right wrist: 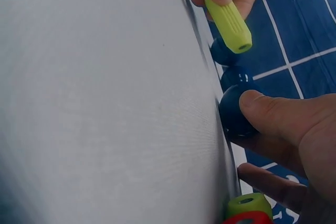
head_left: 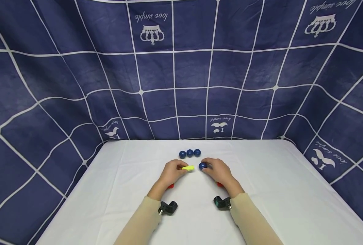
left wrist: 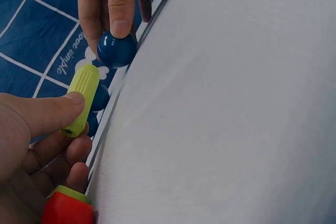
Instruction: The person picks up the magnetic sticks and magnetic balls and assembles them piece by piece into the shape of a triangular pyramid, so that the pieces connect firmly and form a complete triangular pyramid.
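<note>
Between thumb and fingers my left hand [head_left: 171,172] pinches a short yellow-green ribbed rod [head_left: 188,168], with a small hole in its end [right wrist: 242,48]. My right hand [head_left: 220,171] grips a glossy dark blue ball [head_left: 202,166], thumb on its near side in the right wrist view. The rod points towards that ball, and a small gap separates them in the head view. Just beyond the hands, three more blue balls [head_left: 190,153] sit in a row on the white-covered table [head_left: 196,217].
A red piece [head_left: 170,186] lies beside the left wrist, another red piece [head_left: 219,184] by the right wrist, each partly hidden. Both show yellow-green parts in the wrist views. A navy cloth [head_left: 193,71] with white grid lines hangs behind the table and along both sides.
</note>
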A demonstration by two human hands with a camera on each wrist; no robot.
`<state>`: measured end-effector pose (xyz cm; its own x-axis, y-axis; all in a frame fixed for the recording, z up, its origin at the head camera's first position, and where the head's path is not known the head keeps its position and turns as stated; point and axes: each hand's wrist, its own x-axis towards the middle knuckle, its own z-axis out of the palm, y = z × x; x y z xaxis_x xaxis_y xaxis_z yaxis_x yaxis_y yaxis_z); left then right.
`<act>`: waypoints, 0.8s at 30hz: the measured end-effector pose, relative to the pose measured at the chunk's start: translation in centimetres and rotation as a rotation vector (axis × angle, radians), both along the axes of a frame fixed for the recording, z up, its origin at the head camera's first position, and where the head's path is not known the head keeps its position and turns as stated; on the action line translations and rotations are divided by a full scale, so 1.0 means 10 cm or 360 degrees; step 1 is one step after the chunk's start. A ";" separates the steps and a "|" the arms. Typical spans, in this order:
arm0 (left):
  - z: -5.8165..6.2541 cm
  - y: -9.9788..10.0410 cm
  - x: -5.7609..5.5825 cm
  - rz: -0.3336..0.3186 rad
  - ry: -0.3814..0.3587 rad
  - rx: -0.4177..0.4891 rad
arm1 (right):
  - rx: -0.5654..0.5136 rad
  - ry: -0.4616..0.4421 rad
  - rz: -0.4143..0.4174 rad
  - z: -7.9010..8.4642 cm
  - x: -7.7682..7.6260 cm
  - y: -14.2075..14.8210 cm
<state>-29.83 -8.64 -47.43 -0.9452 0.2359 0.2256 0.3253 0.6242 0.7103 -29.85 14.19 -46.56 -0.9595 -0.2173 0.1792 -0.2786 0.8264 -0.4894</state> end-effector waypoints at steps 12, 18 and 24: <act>-0.05 0.04 0.01 0.0012 -0.0040 0.0090 | -0.0044 -0.0012 0.0010 0.00 0.04 -0.07; -0.05 0.05 0.01 0.0030 -0.0040 0.0107 | -0.0053 -0.0034 0.0006 0.01 0.04 -0.09; -0.06 0.04 0.00 0.0028 -0.0046 0.0057 | -0.0091 -0.0031 0.0000 -0.02 0.03 -0.12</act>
